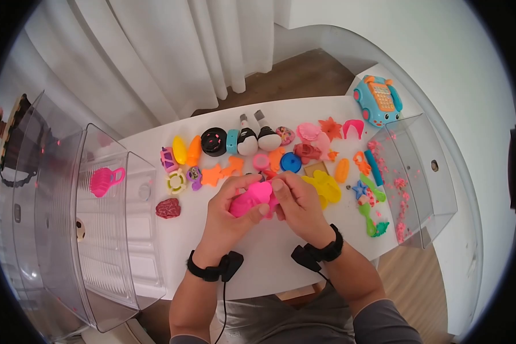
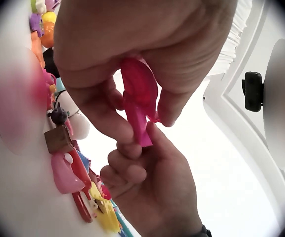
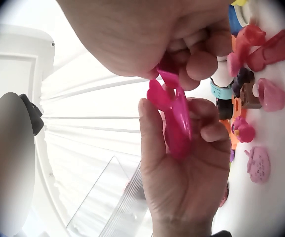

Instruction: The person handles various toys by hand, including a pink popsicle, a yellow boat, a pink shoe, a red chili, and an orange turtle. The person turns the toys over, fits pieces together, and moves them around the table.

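A bright pink plastic toy (image 1: 249, 200) with a hollow, rounded body and a narrow end is held between both hands above the table's near side. My left hand (image 1: 221, 212) grips its rounded body, fingers on one side and thumb on the other, as the right wrist view shows. The right hand (image 1: 304, 212) pinches the narrow end, seen in the left wrist view. Just beyond the hands lie yellow toy pieces (image 1: 327, 189), a blue round lid (image 1: 290, 162) and orange star-like pieces (image 1: 211, 175). A dark red wrinkled piece (image 1: 168, 208) lies to the left.
At the left stand clear plastic bins (image 1: 106, 229), one with a pink scoop (image 1: 104, 181) inside. Another clear bin (image 1: 436, 195) stands at the right, near a toy telephone (image 1: 378, 100). Black-and-white toy shoes (image 1: 247, 140) and a black wheel (image 1: 214, 141) lie toward the back.
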The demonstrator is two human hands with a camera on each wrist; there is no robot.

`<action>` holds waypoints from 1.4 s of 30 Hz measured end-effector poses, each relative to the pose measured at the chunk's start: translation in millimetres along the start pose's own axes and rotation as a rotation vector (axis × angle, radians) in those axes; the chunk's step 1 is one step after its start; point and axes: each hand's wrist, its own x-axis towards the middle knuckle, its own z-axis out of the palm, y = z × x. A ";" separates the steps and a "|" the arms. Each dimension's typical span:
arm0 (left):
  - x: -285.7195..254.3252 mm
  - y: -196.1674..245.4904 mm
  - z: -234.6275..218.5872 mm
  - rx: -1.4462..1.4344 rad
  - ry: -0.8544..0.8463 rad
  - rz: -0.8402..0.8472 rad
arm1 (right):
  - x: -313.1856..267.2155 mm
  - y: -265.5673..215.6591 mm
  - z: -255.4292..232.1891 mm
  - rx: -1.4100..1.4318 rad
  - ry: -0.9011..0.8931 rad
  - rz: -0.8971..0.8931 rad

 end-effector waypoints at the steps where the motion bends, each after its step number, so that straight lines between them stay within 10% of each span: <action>1: -0.1 -3.2 0.3 0.038 -0.005 0.032 | 0.3 1.4 -0.3 -0.013 -0.020 0.024; 8: -0.1 -11.8 9.3 0.082 -0.018 0.073 | -3.8 16.0 -2.4 0.268 -0.130 0.020; 15: 0.0 1.4 4.9 0.299 -0.014 0.132 | 0.5 8.4 0.1 -0.049 -0.082 -0.025; 17: -1.6 15.4 1.3 -0.174 -0.080 -0.211 | 1.6 3.2 -1.1 0.008 -0.085 0.043; 20: -0.1 11.8 -4.0 -0.363 -0.050 -0.299 | 2.5 4.1 -0.6 0.010 -0.085 0.032; 32: 2.0 -3.1 -7.0 -0.337 0.294 -0.006 | 0.3 12.2 1.6 -0.242 -0.008 -0.186; 42: -0.5 -7.2 1.1 -0.032 0.172 0.059 | -0.1 3.8 -0.1 -0.072 -0.048 -0.054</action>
